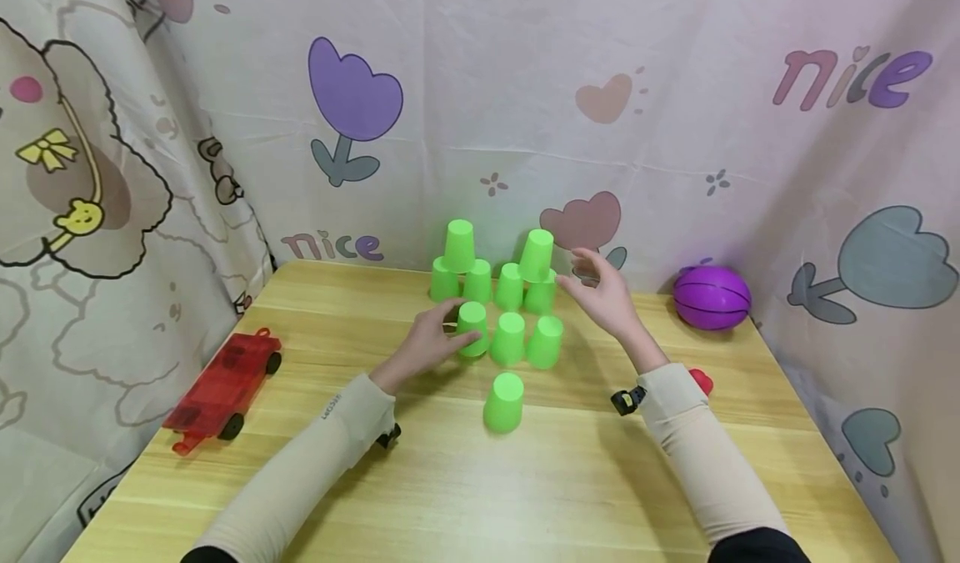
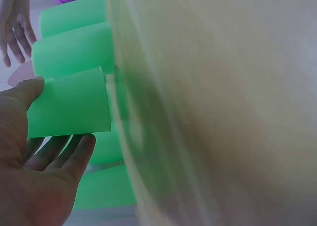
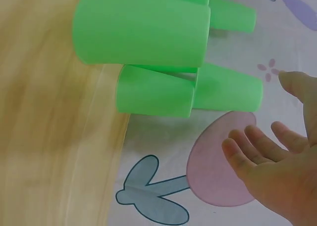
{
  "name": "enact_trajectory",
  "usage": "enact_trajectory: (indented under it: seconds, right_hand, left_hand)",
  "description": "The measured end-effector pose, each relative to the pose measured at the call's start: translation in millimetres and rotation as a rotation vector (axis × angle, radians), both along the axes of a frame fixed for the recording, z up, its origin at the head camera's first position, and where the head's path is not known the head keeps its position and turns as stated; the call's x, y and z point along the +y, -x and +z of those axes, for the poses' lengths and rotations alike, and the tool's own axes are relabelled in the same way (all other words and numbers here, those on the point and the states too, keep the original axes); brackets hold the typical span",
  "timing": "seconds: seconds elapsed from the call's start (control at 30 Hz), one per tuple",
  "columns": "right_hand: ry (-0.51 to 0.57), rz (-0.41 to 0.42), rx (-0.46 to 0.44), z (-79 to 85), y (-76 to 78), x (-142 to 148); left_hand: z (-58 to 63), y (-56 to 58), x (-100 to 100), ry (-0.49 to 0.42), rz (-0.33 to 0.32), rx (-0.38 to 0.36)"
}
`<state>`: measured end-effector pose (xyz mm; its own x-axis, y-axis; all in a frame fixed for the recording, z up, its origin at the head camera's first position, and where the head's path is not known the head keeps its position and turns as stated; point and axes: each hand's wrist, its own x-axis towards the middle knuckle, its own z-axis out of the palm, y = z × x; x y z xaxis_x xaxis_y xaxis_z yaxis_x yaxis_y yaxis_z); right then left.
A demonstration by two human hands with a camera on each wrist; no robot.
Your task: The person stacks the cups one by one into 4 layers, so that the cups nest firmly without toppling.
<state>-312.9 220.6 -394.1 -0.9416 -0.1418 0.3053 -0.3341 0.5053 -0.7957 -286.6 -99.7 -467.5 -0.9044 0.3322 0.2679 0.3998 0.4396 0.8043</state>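
My left hand (image 1: pixel 426 342) grips an upside-down green cup (image 1: pixel 472 319), the left one in a row of three. In the left wrist view, the thumb lies along one side of this cup (image 2: pixel 69 104) and the fingers along the other. The middle cup (image 1: pixel 507 339) and right cup (image 1: pixel 544 344) stand beside it. Nearer to me is a single cup (image 1: pixel 503 403). Behind the row are two small stacks, each with one cup on two others. My right hand (image 1: pixel 609 303) holds nothing, its fingers spread and slightly bent beside the right stack's top cup (image 1: pixel 537 254).
A red transparent toy car (image 1: pixel 225 388) stands at the table's left edge. At the back right sits a purple ball (image 1: pixel 712 298). Part of a red object (image 1: pixel 702 381) shows behind the right sleeve. A printed curtain (image 1: pixel 480 87) hangs behind the wooden table (image 1: pixel 570 496).
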Motion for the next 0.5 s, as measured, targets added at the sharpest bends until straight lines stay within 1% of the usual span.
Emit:
enact_trajectory:
  seconds: [0.17,0.3,0.5]
  right_hand:
    - [-0.024,0.026,-0.001,-4.7,-19.1,5.6]
    - [-0.041,0.041,-0.009,-12.9,-31.6,5.1]
    - [-0.054,0.058,-0.025,-26.7,-43.9,4.3]
  left_hand:
    - [12.5,4.2,2.8,0.004,0.029,0.031]
    - [22.4,8.4,7.5,-0.003,0.029,0.056]
    - [39.4,17.3,19.4,-0.010,0.044,0.093]
